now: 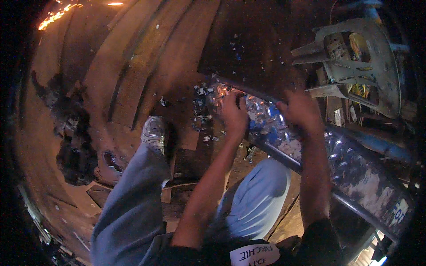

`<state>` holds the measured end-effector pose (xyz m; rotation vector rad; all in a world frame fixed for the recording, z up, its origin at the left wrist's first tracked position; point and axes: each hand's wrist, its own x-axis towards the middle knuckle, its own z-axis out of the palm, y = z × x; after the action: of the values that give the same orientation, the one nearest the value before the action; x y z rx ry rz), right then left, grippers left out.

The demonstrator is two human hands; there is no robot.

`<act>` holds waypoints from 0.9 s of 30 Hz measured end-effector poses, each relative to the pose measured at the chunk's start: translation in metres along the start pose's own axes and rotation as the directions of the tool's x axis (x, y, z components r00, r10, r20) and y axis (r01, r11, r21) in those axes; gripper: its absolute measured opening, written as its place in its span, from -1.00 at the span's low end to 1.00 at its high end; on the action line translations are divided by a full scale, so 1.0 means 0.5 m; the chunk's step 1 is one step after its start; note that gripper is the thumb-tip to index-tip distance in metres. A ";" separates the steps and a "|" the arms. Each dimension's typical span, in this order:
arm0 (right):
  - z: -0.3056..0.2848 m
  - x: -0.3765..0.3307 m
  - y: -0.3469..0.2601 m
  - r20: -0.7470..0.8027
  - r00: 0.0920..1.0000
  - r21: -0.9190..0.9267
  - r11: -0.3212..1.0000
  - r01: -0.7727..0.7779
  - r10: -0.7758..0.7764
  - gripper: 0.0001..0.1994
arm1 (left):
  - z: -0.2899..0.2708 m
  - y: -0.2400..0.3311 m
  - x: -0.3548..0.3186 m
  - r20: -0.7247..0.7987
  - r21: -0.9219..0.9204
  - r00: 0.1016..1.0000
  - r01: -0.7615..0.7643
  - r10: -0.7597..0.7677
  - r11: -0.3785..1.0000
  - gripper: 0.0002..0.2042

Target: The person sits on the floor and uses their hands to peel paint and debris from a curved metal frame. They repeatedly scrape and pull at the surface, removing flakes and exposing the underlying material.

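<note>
A long panel [355,170] with dark raised rails slants across in front of me, from the upper middle to the lower right. Its face is covered in crumpled, shiny, torn pieces, with blue and pale patches. Over the panel's far end is my left hand [234,111], its fingers curled; what they pinch is hidden. My right hand [302,111] is at the far rail, thumb toward the left. Its fingers look bent, but blur and shadow hide what they hold. The near rail passes just beyond my bent right knee.
Small pale scraps [204,106] litter the floor by the panel's far end. A grey plastic chair [388,75] lies at the upper right. A dark heap [75,146] sits on brown sheets [128,57] at left. Bright orange sparks [55,17] glow at the far left.
</note>
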<state>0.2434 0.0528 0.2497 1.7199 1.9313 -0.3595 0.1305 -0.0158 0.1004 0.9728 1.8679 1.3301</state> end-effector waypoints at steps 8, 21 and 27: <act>0.026 0.020 0.021 0.095 0.995 0.034 0.999 0.015 -0.018 -0.49 | -0.022 -0.012 0.041 0.180 0.134 0.969 -0.197 0.172 0.971 -0.82; 0.036 0.047 0.010 0.100 0.995 0.015 1.000 0.015 -0.016 -0.49 | 0.001 -0.021 0.061 0.414 0.394 0.878 -0.410 0.240 0.822 -0.88; 0.027 0.046 0.013 0.142 0.990 0.036 0.999 0.015 -0.020 -0.46 | 0.002 0.005 0.033 0.295 0.160 0.926 -0.292 0.236 0.943 -0.90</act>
<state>0.2511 0.0660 0.2272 1.6526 1.8486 -0.5117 0.1232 -0.0011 0.1014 1.4810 1.7245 1.0981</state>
